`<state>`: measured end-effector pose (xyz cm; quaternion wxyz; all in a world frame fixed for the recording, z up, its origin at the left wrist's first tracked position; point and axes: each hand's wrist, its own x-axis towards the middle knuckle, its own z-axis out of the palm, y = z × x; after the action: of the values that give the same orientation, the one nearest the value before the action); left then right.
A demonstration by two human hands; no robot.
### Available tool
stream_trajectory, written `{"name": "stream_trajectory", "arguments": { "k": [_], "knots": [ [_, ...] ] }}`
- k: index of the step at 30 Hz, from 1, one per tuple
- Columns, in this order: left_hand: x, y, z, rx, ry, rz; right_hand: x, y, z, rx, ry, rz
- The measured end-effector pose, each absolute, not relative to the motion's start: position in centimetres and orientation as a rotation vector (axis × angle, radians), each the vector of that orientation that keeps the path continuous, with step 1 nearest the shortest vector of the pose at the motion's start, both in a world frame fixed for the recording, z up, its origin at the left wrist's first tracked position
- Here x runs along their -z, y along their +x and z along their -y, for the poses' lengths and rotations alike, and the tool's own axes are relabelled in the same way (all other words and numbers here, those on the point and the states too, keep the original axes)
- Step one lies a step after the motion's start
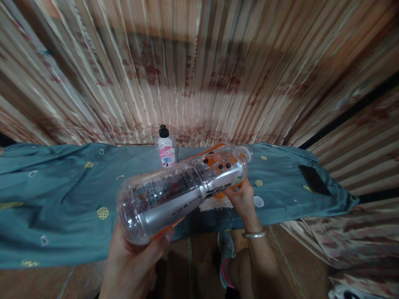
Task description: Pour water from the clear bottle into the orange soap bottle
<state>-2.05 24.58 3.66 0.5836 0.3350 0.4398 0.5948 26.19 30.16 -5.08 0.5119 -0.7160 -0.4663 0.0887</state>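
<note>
A large clear plastic bottle (183, 187) with an orange and silver label is held tilted above the cloth-covered table, its uncapped mouth up to the right. My left hand (134, 257) is closed round the base of it. Near the neck, my right hand (243, 197) grips it from below, with the fingers partly hidden behind the bottle. No liquid can be made out inside. On the cloth beside my right wrist lies a round white cap (258, 201). Under the bottle, a pale ragged-edged piece (215, 204) shows in part; I cannot tell what it is.
A small bottle (167, 150) with a black top and pink-and-white label stands upright at the table's back edge. A dark phone (314, 180) lies at the right end of the green patterned cloth (68, 191). Behind hangs a pleated curtain (187, 74).
</note>
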Motion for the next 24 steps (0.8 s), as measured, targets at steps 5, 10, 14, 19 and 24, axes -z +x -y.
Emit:
{"name": "stream_trajectory", "arguments": {
  "k": [5,10,14,19,24],
  "knots": [
    [-3.58,-2.18,-24.74,-1.377,0.770,-1.038,5.11,26.20,-30.21,-0.214,-1.731,1.107],
    [-3.89,-2.24,-24.59,-1.371,0.759,-1.051,5.05,26.15,-30.19,-0.231,-1.726,1.103],
    [-4.04,-2.17,-24.48,-1.377,0.748,-1.067,5.05,26.19,-30.18,-0.236,-1.727,1.118],
    [-3.81,-2.24,-24.56,-1.368,0.755,-1.081,5.13,26.15,-30.21,-0.219,-1.730,1.104],
    [-3.89,-2.15,-24.58,-1.386,0.739,-1.063,4.98,26.11,-30.16,-0.256,-1.730,1.095]
  ]
}}
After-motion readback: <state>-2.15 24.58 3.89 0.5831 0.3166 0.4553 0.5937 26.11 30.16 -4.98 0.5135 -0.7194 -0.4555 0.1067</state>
